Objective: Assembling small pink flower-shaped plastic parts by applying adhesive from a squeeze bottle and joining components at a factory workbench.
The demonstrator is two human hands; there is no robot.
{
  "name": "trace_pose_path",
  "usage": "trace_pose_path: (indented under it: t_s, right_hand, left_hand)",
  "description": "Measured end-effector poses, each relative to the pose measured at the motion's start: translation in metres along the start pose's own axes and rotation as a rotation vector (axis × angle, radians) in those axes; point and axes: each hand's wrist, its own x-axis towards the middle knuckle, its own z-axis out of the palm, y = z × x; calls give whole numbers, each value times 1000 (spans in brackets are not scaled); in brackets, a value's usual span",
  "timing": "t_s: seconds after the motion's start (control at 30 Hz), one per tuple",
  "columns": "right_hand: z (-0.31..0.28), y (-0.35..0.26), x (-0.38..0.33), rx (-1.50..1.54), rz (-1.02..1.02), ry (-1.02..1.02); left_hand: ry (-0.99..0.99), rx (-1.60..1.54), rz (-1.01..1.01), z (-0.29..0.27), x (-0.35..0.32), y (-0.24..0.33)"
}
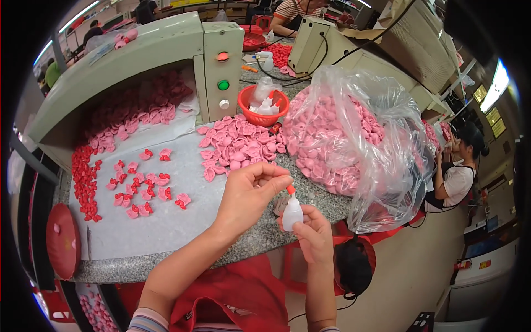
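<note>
In front of me, my right hand (315, 235) is wrapped round a small white squeeze bottle (292, 216), which stands nearly upright. My left hand (249, 193) pinches a small orange-red cap (290, 189) right at the bottle's nozzle; whether the cap is still seated there I cannot tell. A greyish crumpled cloth (281, 206) shows beside the bottle, against my right fingers. Beyond my left hand lies a heap of pink shell-shaped pieces (238, 145). Several pink pieces with red bows (146, 193) are spread on the white sheet (133, 238) to the left.
Small red bows (86, 185) are piled at the sheet's left edge, near a red dish (62, 243). A green-grey tunnel machine (121, 47) arches over more pink pieces. An orange basket (265, 117) holds bottles. A large clear bag (354, 138) of pink pieces bulges at right.
</note>
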Motion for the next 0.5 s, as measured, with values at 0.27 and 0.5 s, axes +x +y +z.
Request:
trace_pose_path:
  t_s: [0.27,0.5]
  right_hand:
    - [1,-20,10,-107,-44,-19]
    - [1,-47,24,-187,-27,-139]
  left_hand:
    - [-109,257,79,8,13,25]
    - [-194,492,220,17,33,46]
